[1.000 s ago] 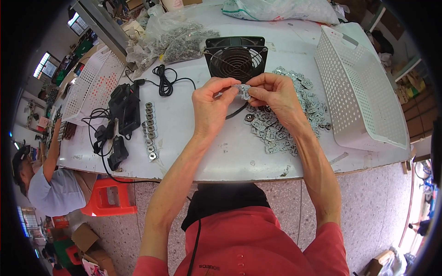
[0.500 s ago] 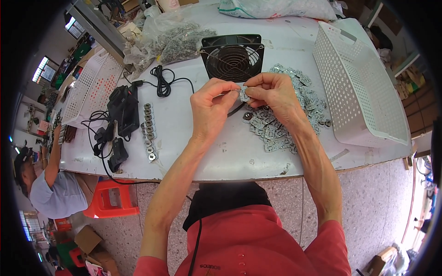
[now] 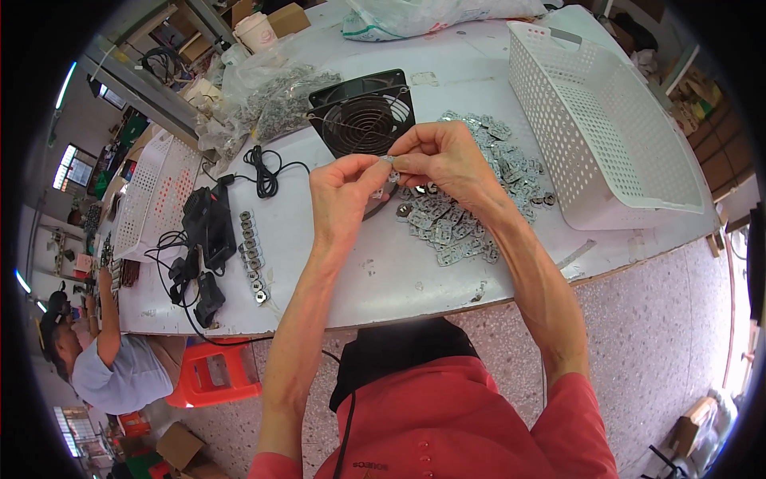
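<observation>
In front of the fan, the fingertips of my left hand [image 3: 339,195] and my right hand [image 3: 447,166] meet around a small silvery metal plate [image 3: 392,177]. Both hands pinch it, and the fingers cover most of it. Below and to the right of my right hand spreads a loose pile of similar metal plates [image 3: 447,231]; my right wrist is above part of it. Left of my left forearm, small plates with round dark centres [image 3: 251,252] stand in a line running toward the near edge.
A square black fan [image 3: 369,128] with a wire guard stands just beyond my hands. White perforated baskets stand right [image 3: 558,120] and far left [image 3: 152,199]. Black adapters [image 3: 209,227] with cables lie left. Bagged metal parts [image 3: 291,100] are behind. A co-worker [image 3: 120,367] sits at left.
The whole view has shifted and tilted, so the table items appear displaced. My hands remain together at the plate, which now shows less between my fingers.
</observation>
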{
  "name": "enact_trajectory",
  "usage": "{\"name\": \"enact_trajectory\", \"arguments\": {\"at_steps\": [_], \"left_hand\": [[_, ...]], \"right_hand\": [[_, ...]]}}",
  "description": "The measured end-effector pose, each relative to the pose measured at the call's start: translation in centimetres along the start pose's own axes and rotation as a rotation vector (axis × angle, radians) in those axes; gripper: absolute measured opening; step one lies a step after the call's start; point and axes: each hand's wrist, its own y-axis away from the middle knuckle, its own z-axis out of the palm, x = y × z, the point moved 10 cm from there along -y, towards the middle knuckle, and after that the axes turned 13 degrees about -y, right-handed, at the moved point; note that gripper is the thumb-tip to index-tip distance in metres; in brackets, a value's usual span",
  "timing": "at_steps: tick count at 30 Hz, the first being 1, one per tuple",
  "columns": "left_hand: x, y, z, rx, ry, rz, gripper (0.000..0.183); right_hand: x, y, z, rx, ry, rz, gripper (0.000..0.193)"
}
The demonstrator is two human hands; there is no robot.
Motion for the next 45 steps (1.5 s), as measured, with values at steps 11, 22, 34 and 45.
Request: {"name": "enact_trajectory", "arguments": {"at_steps": [11, 22, 34, 45], "left_hand": [[3.4, -0.2, 5.5, -0.123, -0.473, 0.208, 0.016], [-0.4, -1.6, 0.1, -0.078, 0.282, -0.072, 0.019], [1.0, -1.3, -0.4, -0.071, 0.107, 0.048, 0.023], [0.8, -1.3, -0.5, -0.057, 0.121, 0.059, 0.021]], "right_hand": [[-3.2, 0.8, -5.2, 0.386, -0.225, -0.225, 0.011], [-1.8, 0.7, -2.2, 0.232, -0.127, -0.043, 0.013], [-0.5, 0.6, -0.4, 0.124, -0.064, 0.032, 0.014], [-0.4, 0.4, 0.0, 0.08, -0.104, 0.04, 0.014]]}}
